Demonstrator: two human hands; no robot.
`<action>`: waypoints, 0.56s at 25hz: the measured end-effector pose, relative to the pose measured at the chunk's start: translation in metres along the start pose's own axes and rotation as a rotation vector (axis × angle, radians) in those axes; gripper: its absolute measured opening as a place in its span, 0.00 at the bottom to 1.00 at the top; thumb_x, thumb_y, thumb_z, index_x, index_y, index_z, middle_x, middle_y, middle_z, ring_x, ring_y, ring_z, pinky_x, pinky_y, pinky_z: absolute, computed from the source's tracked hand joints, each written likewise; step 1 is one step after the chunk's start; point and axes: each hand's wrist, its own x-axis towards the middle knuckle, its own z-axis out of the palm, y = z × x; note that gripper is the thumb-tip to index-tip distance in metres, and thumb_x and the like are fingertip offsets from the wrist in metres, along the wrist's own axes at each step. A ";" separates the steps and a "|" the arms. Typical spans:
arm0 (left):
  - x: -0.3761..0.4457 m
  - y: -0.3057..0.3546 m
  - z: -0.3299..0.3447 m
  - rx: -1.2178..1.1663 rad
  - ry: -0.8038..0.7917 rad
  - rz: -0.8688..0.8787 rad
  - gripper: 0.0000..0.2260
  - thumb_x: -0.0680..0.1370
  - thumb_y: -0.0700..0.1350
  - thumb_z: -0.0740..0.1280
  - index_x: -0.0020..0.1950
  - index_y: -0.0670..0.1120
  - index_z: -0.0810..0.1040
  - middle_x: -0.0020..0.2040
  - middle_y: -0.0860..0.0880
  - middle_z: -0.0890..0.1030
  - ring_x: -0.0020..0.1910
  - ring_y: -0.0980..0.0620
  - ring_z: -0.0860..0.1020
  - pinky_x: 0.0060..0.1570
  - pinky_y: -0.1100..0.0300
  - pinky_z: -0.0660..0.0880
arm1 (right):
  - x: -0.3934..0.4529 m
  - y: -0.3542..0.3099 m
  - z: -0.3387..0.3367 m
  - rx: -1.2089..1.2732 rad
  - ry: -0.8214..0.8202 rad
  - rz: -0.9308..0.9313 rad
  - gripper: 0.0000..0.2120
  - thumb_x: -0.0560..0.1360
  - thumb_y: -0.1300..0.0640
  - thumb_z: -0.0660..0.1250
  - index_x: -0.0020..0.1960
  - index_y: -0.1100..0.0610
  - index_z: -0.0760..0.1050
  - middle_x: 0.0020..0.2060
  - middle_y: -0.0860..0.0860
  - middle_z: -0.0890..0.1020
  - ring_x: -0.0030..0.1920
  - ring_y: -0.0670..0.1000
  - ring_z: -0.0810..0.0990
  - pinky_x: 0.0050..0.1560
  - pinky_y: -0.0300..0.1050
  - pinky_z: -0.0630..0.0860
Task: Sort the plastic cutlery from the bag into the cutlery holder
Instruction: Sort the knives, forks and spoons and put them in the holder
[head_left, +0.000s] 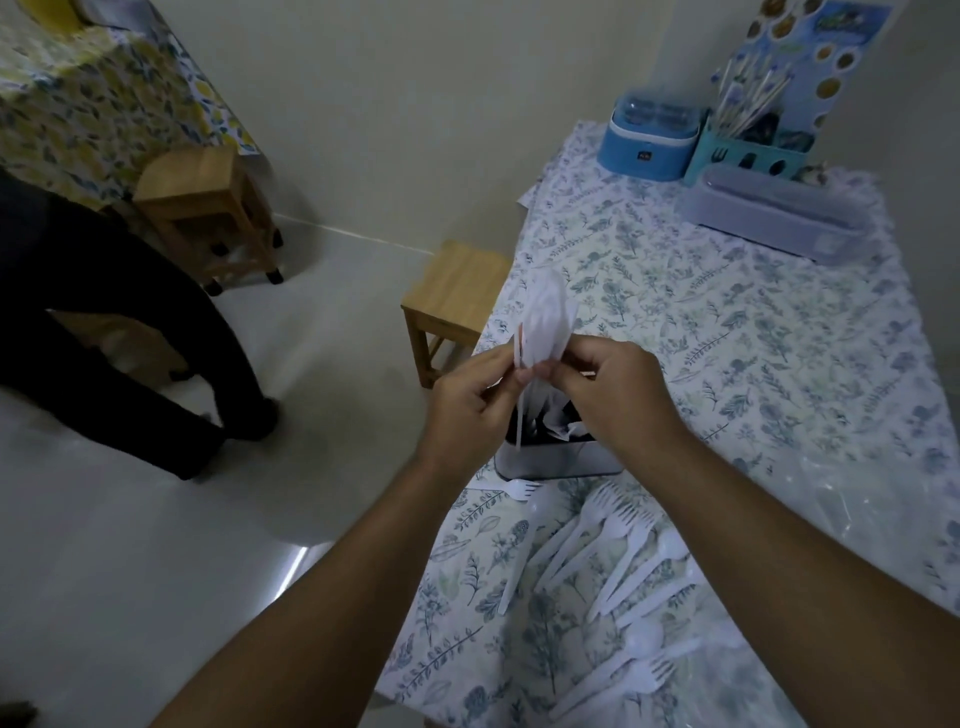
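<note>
Both my hands are up together over the holder — left hand (470, 395) and right hand (613, 384) pinched on one bunch of white spoons (543, 322), bowls up, handles hanging down between my fingers. Motion blur, so I can't count them. To do this well I'd square the handles, keep the bowls aligned, then lower the bunch straight into one compartment, not letting a handle stray across a divider. The cutlery holder (558, 460) sits right under my hands on the floral table (727, 332), some pieces already inside. The loose forks and spoons (618, 551) lie nearer me, below my wrists — the clear bag (857, 499) is off to the right.
</note>
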 end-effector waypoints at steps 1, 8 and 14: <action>0.003 -0.003 0.001 0.015 0.001 0.012 0.12 0.80 0.36 0.67 0.63 0.37 0.81 0.55 0.49 0.83 0.56 0.60 0.80 0.55 0.64 0.75 | 0.002 0.000 0.000 -0.006 0.011 0.020 0.04 0.75 0.49 0.74 0.50 0.45 0.86 0.37 0.40 0.85 0.35 0.40 0.83 0.41 0.38 0.79; 0.012 -0.005 -0.002 0.015 -0.021 0.039 0.15 0.79 0.36 0.69 0.66 0.38 0.79 0.58 0.48 0.84 0.57 0.56 0.81 0.56 0.60 0.78 | 0.007 -0.001 0.000 0.004 0.044 0.063 0.01 0.74 0.48 0.75 0.45 0.44 0.84 0.36 0.50 0.86 0.40 0.54 0.86 0.45 0.54 0.83; -0.027 -0.010 -0.006 0.027 -0.119 -0.175 0.14 0.80 0.39 0.67 0.65 0.47 0.80 0.48 0.50 0.85 0.47 0.54 0.82 0.46 0.54 0.79 | 0.002 0.008 0.015 -0.267 -0.045 -0.021 0.15 0.73 0.53 0.77 0.56 0.59 0.83 0.53 0.48 0.76 0.45 0.46 0.77 0.43 0.29 0.70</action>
